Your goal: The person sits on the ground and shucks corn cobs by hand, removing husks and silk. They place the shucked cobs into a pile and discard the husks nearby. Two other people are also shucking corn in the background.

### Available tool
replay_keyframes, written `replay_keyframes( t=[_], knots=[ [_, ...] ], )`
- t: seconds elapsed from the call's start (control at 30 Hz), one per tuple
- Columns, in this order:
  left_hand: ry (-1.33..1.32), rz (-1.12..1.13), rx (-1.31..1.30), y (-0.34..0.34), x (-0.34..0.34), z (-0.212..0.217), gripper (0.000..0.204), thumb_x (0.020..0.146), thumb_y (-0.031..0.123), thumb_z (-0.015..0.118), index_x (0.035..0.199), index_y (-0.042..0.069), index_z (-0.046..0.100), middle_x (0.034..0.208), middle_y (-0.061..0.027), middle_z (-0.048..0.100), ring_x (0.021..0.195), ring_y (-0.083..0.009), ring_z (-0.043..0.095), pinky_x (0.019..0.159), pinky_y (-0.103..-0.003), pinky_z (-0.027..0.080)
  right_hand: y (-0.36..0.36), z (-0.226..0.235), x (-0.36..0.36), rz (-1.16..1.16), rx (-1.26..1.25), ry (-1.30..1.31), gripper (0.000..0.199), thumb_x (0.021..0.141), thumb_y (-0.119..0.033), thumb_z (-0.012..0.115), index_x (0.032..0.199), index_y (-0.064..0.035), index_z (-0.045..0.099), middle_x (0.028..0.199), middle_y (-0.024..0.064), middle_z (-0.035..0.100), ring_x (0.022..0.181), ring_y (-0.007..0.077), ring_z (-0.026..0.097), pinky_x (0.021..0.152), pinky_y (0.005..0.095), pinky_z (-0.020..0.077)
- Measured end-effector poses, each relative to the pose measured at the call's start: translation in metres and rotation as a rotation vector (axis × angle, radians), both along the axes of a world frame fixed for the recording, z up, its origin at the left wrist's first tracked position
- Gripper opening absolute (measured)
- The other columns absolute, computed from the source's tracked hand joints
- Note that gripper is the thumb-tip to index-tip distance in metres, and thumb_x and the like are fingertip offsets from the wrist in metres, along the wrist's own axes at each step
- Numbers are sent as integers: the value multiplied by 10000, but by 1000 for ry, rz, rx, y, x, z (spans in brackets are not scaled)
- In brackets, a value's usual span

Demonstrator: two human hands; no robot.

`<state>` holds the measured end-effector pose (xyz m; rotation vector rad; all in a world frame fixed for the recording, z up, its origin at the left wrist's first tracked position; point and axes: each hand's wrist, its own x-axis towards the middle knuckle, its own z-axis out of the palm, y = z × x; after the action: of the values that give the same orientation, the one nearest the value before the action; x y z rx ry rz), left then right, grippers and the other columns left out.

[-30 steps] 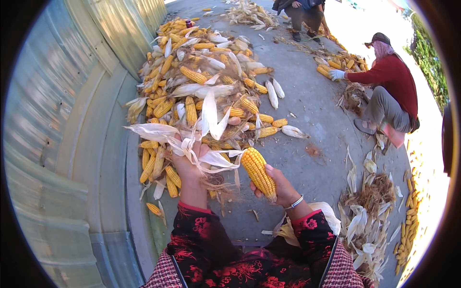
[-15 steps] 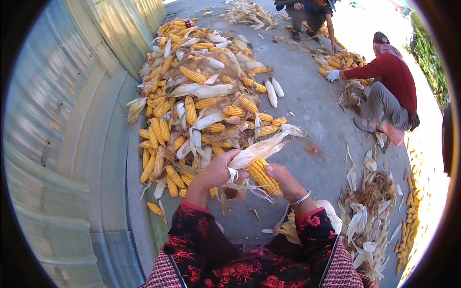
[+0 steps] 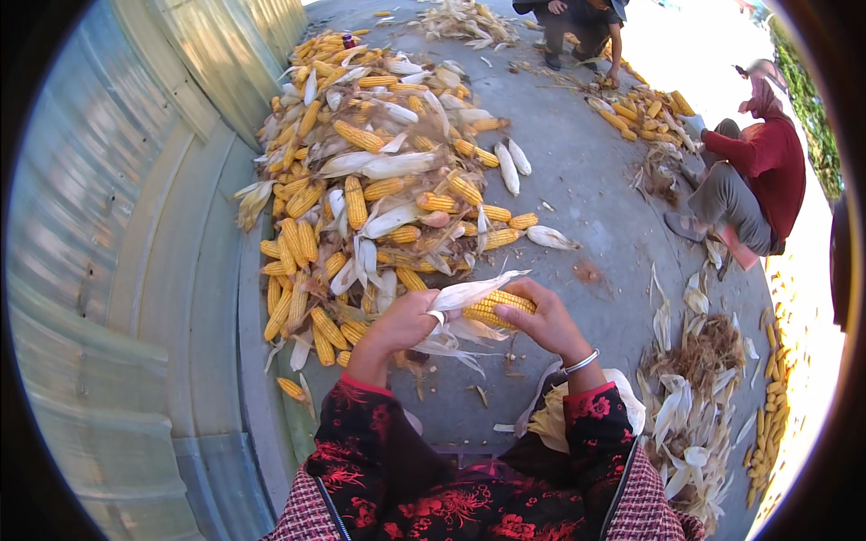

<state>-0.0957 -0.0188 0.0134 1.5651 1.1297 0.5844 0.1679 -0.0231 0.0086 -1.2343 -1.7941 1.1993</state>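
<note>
Between my two hands is a corn cob (image 3: 487, 309), its yellow kernels bare along most of one side. Pale husk leaves (image 3: 465, 293) still cling to its left end, some pointing up and right, others hanging below. My left hand (image 3: 401, 326) is closed round that end and the gathered husk. Curled over the right part of the cob, my right hand (image 3: 548, 317) grips it with the thumb along the kernels. Just beyond my hands lies a large corn pile (image 3: 361, 189) of bare and half-husked cobs.
A corrugated metal wall (image 3: 90, 225) runs along the left. Discarded husks (image 3: 686, 406) lie at right, beside a row of yellow cobs (image 3: 771, 406) in sunlight. A co-worker in red (image 3: 762, 167) sits by a smaller corn heap (image 3: 645, 113); another person (image 3: 582, 32) crouches farther back.
The cob has swung from slanting down-right to nearly level, tipping slightly upward. My right hand has moved up and over it. The co-worker in red has shifted back, one arm raised near the head.
</note>
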Motion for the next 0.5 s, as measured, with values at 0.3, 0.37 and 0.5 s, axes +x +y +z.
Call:
replay_keyframes(
  t=[0.3,0.37,0.5],
  knots=[
    [-212,80,-77,-6,-4,14,272,922,121,633,1160,-5,668,1005,12,672,902,-74,561,814,-245,459,0,18,8,95,-424,324,494,1002,-440,495,1200,-2,609,810,70,680,564,109,627,474,210,469],
    [-265,91,-84,-9,-4,14,270,929,134,637,1156,-6,672,1006,10,672,894,-67,561,802,-240,458,2,11,10,131,-494,380,515,1003,-452,486,1228,1,588,808,85,684,563,115,631,470,213,482],
    [-456,172,-102,-13,0,9,290,936,158,649,1168,-13,670,1011,4,670,878,-59,567,773,-226,464,-1,0,6,146,-636,598,546,1006,-453,478,1288,11,535,870,120,690,559,128,638,467,222,512]
  ],
)
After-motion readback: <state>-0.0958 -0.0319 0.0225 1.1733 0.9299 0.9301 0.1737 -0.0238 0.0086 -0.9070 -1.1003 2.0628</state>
